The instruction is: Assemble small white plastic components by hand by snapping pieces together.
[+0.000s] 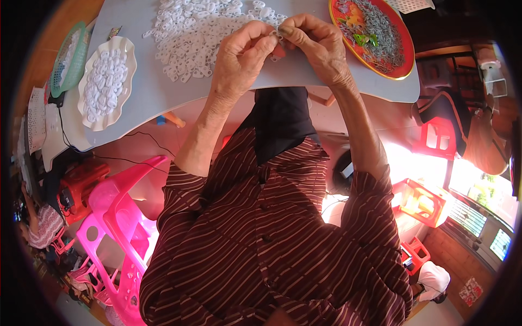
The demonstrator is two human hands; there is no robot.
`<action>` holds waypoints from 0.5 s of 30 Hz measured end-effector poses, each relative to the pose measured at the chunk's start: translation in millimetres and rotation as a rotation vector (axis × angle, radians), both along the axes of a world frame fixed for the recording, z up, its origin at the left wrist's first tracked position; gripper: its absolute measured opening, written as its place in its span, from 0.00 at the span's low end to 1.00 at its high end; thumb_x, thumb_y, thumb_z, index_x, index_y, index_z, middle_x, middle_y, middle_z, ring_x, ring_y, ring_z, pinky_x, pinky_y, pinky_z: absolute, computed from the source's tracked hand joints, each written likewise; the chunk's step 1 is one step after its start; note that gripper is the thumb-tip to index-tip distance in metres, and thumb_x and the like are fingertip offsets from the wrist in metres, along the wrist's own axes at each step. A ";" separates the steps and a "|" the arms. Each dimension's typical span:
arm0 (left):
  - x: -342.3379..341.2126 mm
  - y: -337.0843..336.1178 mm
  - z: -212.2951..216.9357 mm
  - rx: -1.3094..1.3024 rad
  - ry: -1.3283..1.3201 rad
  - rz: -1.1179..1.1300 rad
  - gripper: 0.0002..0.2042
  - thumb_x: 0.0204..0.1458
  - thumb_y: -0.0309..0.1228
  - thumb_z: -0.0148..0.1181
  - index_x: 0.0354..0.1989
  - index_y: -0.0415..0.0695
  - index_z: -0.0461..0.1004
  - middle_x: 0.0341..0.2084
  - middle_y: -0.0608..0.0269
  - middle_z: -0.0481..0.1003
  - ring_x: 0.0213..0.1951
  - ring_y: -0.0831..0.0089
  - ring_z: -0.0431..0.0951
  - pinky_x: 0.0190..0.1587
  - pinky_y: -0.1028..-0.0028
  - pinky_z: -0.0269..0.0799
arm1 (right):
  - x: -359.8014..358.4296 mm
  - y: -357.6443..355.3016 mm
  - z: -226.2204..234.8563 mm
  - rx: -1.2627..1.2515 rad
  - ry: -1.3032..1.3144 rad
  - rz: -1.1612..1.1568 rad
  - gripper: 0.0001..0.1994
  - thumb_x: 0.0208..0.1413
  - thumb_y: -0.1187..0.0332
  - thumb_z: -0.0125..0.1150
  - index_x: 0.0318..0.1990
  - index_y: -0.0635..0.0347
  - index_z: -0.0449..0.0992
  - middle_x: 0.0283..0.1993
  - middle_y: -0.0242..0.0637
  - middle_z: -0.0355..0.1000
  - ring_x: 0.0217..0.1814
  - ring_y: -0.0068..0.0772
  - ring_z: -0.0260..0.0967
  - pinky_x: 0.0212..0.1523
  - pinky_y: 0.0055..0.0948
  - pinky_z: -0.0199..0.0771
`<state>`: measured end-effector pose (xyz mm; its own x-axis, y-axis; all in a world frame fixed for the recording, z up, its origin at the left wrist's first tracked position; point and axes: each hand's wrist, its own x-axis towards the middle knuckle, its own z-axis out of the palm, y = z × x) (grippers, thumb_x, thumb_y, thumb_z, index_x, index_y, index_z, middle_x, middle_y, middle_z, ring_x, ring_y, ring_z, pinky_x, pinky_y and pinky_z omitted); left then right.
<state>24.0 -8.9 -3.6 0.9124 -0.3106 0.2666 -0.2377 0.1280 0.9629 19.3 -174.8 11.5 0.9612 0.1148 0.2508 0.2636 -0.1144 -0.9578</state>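
Note:
Over the near edge of the table, my left hand (243, 53) and my right hand (321, 44) meet with thumbs and fingertips pinched together. Between them is a small white plastic piece (279, 35) with a ring-like end, mostly covered by the fingers. Whether a finer part is held with it cannot be made out. Just left of and behind my hands spreads a heap of similar white looped pieces (187, 51). To the right of my right hand lies a red plate (401, 69) with a yellow rim, holding many thin grey metal-looking bits (378, 35).
A cream scalloped tray (131, 65) of white pieces sits on the grey table (149, 106) at the left. Beside it is a green basket (82, 57). A pink plastic chair (117, 217) stands lower left; red stools (421, 202) are at the right. A dark cable (117, 158) hangs below the table.

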 end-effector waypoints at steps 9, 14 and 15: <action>0.4 -2.5 -2.6 0.016 -0.049 0.035 0.06 0.55 0.29 0.53 0.32 0.38 0.72 0.19 0.71 0.71 0.24 0.84 0.68 0.29 0.81 0.67 | 2.2 2.9 -3.2 0.044 0.029 0.000 0.09 0.53 0.66 0.62 0.33 0.65 0.77 0.25 0.27 0.72 0.27 0.14 0.64 0.31 0.17 0.67; 3.8 0.9 16.7 0.150 -0.112 0.102 0.06 0.54 0.28 0.53 0.33 0.38 0.72 0.20 0.66 0.73 0.25 0.80 0.71 0.28 0.79 0.68 | 3.1 2.1 -7.3 0.149 -0.011 -0.023 0.09 0.54 0.67 0.60 0.35 0.66 0.76 0.26 0.29 0.73 0.28 0.16 0.67 0.36 0.18 0.69; 10.0 1.9 24.6 0.265 -0.260 0.167 0.05 0.53 0.26 0.53 0.33 0.37 0.71 0.19 0.62 0.72 0.24 0.75 0.73 0.28 0.77 0.68 | 2.6 1.6 -5.4 0.154 -0.015 -0.026 0.09 0.54 0.67 0.60 0.35 0.66 0.76 0.26 0.29 0.73 0.28 0.16 0.67 0.36 0.18 0.69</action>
